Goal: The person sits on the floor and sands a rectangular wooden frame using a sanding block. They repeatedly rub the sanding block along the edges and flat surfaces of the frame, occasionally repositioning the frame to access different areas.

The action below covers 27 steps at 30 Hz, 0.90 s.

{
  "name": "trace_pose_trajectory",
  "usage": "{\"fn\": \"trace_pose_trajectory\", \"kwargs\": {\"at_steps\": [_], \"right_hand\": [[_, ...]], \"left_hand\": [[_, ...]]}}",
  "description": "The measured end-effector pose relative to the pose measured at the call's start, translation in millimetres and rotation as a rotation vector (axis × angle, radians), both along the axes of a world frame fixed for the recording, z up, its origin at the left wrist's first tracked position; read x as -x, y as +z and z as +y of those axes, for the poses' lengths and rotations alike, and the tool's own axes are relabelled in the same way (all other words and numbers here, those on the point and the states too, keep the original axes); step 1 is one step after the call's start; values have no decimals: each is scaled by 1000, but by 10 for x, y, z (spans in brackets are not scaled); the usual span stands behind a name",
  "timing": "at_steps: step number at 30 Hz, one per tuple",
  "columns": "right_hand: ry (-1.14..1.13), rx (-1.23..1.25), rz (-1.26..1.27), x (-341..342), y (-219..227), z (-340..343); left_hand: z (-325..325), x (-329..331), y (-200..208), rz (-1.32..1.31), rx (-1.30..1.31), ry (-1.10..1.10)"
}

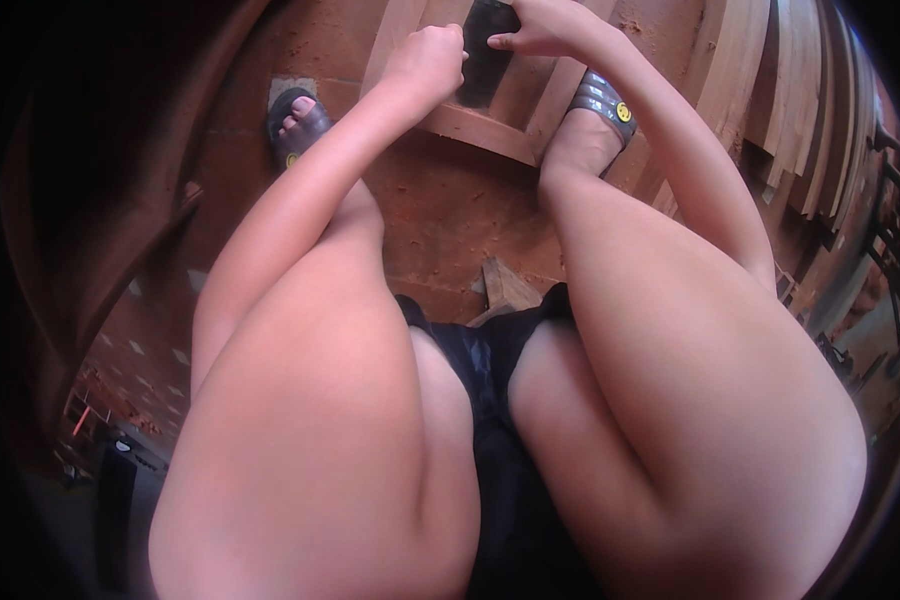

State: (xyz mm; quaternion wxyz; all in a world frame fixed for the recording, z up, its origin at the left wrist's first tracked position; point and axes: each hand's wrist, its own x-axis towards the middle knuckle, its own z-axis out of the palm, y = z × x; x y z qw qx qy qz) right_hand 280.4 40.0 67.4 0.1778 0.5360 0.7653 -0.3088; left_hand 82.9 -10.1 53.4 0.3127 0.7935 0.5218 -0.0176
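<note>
My left hand (427, 68) is closed at the top of the view, its fingers curled over the wooden frame (480, 132). What sits inside that grip, if anything, is hidden. To its right my right hand (548, 28) reaches in, thumb stretched out and apart from the fingers, which the upper edge partly cuts off. Between the hands lies a dark rectangular area (482, 75) within the frame; whether it is a panel or an opening I cannot tell. The frame rests low between my feet, its near rail facing me.
My sandalled feet (300, 122) stand either side of the frame on a dusty reddish floor (450, 215). Long boards (810, 110) are stacked at the right. A small wood offcut (510, 287) lies nearer. Dark curved woodwork (100, 270) stands at the left.
</note>
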Motion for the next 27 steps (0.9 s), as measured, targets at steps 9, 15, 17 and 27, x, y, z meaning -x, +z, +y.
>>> {"fn": "trace_pose_trajectory", "kwargs": {"at_steps": [9, 15, 17, 27], "right_hand": [[9, 28, -31, 55, -86, -128], [40, 20, -57, 49, -84, -81], [51, 57, -44, 60, -39, -65], [67, 70, -39, 50, -46, -25]], "left_hand": [[-137, 68, 24, -13, 47, 26], [-149, 58, -31, -29, 3, 31], [-157, 66, -34, -20, 7, 43], [-141, 59, -2, -4, 29, 70]]}}
